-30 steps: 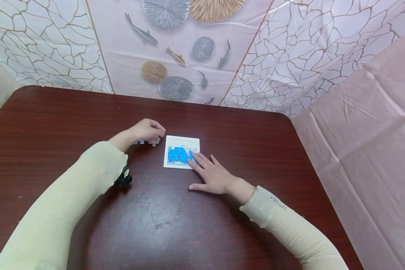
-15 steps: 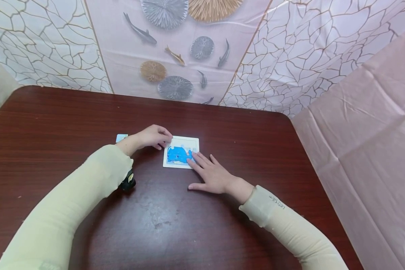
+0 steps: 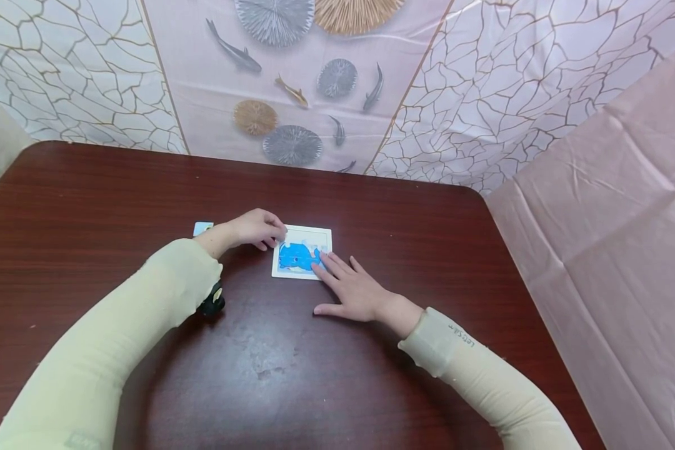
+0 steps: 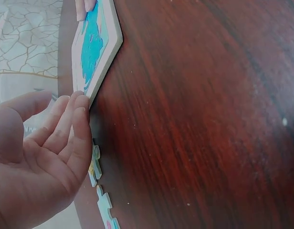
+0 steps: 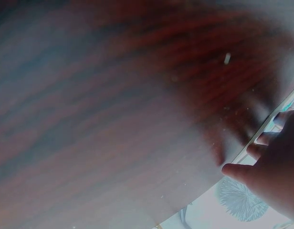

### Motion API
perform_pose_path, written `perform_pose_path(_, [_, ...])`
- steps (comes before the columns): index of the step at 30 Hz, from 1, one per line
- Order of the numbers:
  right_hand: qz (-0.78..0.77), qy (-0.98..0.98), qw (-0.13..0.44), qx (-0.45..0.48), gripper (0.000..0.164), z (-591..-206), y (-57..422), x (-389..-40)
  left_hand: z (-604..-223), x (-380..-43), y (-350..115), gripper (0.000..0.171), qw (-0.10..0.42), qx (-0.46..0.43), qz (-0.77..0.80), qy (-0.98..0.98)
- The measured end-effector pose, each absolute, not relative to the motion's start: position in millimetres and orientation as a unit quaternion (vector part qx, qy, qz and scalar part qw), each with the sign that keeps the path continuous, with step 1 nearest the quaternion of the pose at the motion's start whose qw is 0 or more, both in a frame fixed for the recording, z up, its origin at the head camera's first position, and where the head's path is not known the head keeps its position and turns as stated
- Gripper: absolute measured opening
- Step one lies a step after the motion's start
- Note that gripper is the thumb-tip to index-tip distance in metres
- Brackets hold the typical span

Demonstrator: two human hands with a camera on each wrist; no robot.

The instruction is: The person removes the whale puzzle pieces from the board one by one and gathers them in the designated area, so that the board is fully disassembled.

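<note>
Board, approx. sq., lies R of my L hand, tips at far-L corner; can't tell if pinching; my R hand, fingers spread, on near-R part.

The place is looking like a cloth-screened corner indoors, though nothing is showing whether a home or a studio is housing it. Printed cloth is hanging behind the dark reddish wood-grain worktop, bearing fish, round shapes and brownish crackle lines, while plain pinkish cloth is closing off the right side.
</note>
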State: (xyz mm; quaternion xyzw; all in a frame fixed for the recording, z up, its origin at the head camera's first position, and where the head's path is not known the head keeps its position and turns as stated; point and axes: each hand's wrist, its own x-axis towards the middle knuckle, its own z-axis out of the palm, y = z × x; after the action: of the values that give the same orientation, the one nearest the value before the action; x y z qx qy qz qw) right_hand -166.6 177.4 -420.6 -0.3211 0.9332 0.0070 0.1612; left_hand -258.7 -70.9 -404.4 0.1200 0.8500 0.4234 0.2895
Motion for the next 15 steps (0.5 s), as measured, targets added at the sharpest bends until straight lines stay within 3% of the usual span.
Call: perform_pose_path(15, [0.008, 0.933, 0.162, -0.321, 0.086, -420.2, 176.7, -166.7, -401.9, -260.9, -68.5, 0.033, 0.296, 0.147, 0.408, 0.851])
